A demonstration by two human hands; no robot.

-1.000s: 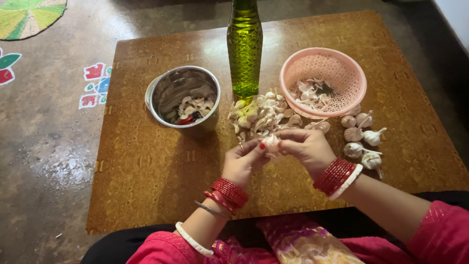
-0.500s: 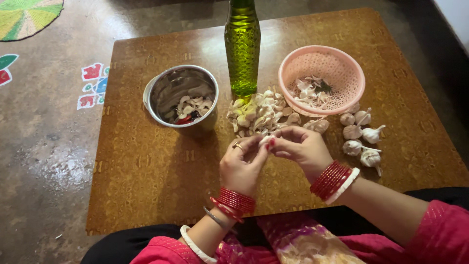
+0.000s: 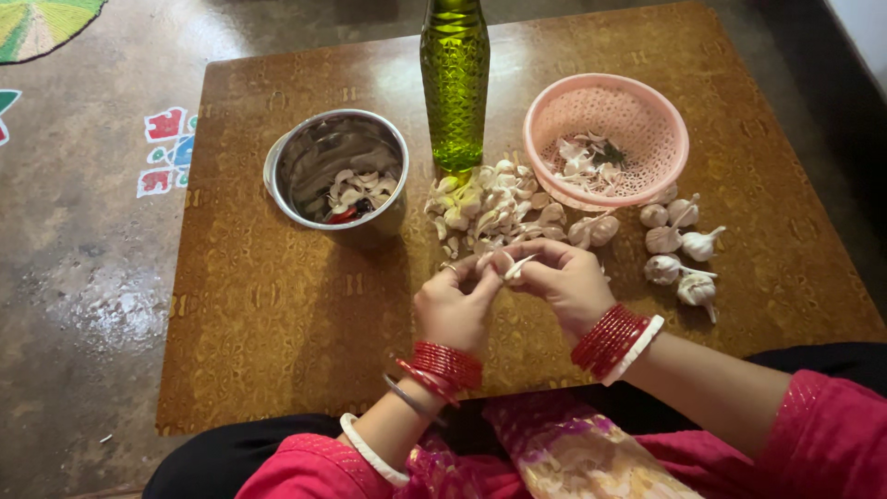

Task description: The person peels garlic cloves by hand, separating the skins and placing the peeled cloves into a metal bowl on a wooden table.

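Now your left hand (image 3: 455, 305) and right hand (image 3: 564, 277) meet above desk (image 3: 277, 314), fingers of both pinched together on small garlic clove (image 3: 511, 268), thin skin sticking out. Clove pile (image 3: 494, 208) just beyond hands; green bottle (image 3: 455, 83) behind it. Steel bowl (image 3: 334, 166) left, pink basket (image 3: 605, 139) right, whole bulbs (image 3: 679, 249) beside basket.

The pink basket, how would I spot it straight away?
Start at the brown table and find the tall green bottle at its far edge. The pink basket sits right of it: round, perforated plastic holding papery peels, unlike the shiny steel bowl on the bottle's left.
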